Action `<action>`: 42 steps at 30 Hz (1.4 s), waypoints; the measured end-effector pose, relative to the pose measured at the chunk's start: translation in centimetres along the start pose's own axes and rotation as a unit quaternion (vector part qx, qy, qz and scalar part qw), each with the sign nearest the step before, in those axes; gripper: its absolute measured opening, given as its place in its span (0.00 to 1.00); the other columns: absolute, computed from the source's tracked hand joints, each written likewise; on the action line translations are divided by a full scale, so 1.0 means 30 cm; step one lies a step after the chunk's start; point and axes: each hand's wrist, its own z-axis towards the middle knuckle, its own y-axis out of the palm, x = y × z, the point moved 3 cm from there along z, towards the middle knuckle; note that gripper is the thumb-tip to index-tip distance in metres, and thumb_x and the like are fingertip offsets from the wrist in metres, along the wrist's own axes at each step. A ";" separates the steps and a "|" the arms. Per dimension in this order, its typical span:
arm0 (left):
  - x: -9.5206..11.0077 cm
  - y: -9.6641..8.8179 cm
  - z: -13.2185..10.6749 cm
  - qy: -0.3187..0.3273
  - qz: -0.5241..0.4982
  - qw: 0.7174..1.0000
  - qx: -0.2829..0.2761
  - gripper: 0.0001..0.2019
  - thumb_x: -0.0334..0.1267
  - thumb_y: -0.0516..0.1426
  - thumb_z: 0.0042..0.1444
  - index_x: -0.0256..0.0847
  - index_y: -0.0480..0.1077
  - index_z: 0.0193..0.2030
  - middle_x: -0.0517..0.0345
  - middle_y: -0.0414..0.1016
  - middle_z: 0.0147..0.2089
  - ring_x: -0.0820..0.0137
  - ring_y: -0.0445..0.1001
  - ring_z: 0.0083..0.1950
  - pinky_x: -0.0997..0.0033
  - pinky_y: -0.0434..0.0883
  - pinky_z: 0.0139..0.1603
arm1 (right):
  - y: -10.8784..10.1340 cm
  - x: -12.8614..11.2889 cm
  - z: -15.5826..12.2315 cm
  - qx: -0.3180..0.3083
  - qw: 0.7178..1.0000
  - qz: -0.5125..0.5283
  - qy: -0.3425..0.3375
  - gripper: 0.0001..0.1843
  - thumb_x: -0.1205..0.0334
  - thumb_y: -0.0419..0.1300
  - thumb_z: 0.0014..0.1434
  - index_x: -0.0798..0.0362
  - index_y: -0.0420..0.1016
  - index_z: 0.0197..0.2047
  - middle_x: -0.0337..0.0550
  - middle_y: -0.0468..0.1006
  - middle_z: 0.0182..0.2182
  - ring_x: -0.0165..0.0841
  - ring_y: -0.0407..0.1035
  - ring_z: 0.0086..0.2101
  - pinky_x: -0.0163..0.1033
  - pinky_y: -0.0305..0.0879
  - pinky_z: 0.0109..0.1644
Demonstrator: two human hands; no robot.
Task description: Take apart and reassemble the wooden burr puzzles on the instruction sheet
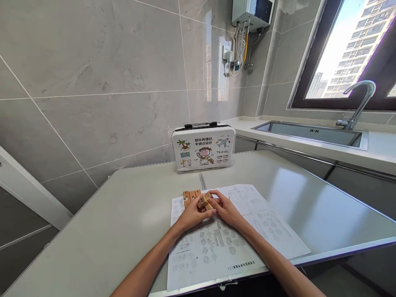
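Notched wooden puzzle pieces [203, 201], fitted or pressed together, are between my two hands above a printed sheet. My left hand [192, 215] is closed around their left side, its thumb pointing toward the right hand. From the other side, my right hand [227, 211] grips them with bent fingers. Just behind my left hand, several more notched wooden pieces [189, 195] lie side by side on the paper. The printed paper [216, 255] bears small diagrams and text, upside down to me in places. My fingers partly hide the held pieces, so how they interlock is unclear.
A white cartoon-printed case [204, 150] stands at the back of the folding table [123, 231], near the tiled wall. To the right runs a counter with a sink [309, 133] and a faucet [360, 103]. A water heater [252, 14] hangs above.
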 end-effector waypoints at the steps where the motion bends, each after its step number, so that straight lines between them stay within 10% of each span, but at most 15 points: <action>1: -0.002 -0.003 0.001 0.009 0.018 1.000 0.006 0.28 0.48 0.68 0.53 0.39 0.70 0.57 0.65 0.66 0.32 0.74 0.61 0.31 0.74 0.60 0.32 | -0.004 0.001 0.001 0.011 1.000 -0.027 -0.009 0.27 0.37 0.55 0.68 0.49 0.73 0.56 0.34 0.72 0.24 0.32 0.64 0.24 0.36 0.60 0.29; 8: 0.016 -0.029 -0.003 0.063 0.202 0.976 0.056 0.27 0.47 0.66 0.54 0.41 0.71 0.59 0.65 0.72 0.32 0.72 0.64 0.31 0.73 0.64 0.33 | -0.013 -0.020 0.001 0.057 0.990 -0.122 -0.050 0.21 0.44 0.55 0.70 0.50 0.79 0.49 0.44 0.82 0.37 0.36 0.69 0.31 0.40 0.64 0.37; 18: 0.054 -0.035 -0.014 0.127 0.284 0.947 0.083 0.26 0.50 0.66 0.54 0.44 0.73 0.57 0.61 0.77 0.35 0.68 0.69 0.32 0.70 0.66 0.34 | -0.015 -0.030 0.001 0.054 0.996 -0.063 -0.030 0.21 0.39 0.58 0.67 0.48 0.77 0.42 0.41 0.80 0.29 0.34 0.64 0.22 0.39 0.58 0.29; 26: 0.038 -0.042 -0.024 0.170 0.361 0.907 0.132 0.29 0.46 0.67 0.55 0.47 0.71 0.63 0.50 0.79 0.57 0.58 0.79 0.50 0.62 0.73 0.51 | -0.007 -0.031 -0.005 0.055 0.997 -0.059 -0.013 0.19 0.41 0.58 0.67 0.48 0.69 0.39 0.41 0.79 0.30 0.32 0.65 0.21 0.38 0.57 0.26; 42: 0.027 -0.036 -0.019 0.170 0.406 0.891 0.113 0.32 0.46 0.63 0.59 0.48 0.66 0.70 0.46 0.78 0.59 0.53 0.79 0.54 0.57 0.74 0.52 | -0.006 -0.041 -0.004 0.069 0.987 -0.138 -0.049 0.23 0.41 0.53 0.69 0.48 0.61 0.29 0.34 0.66 0.21 0.32 0.59 0.24 0.38 0.54 0.30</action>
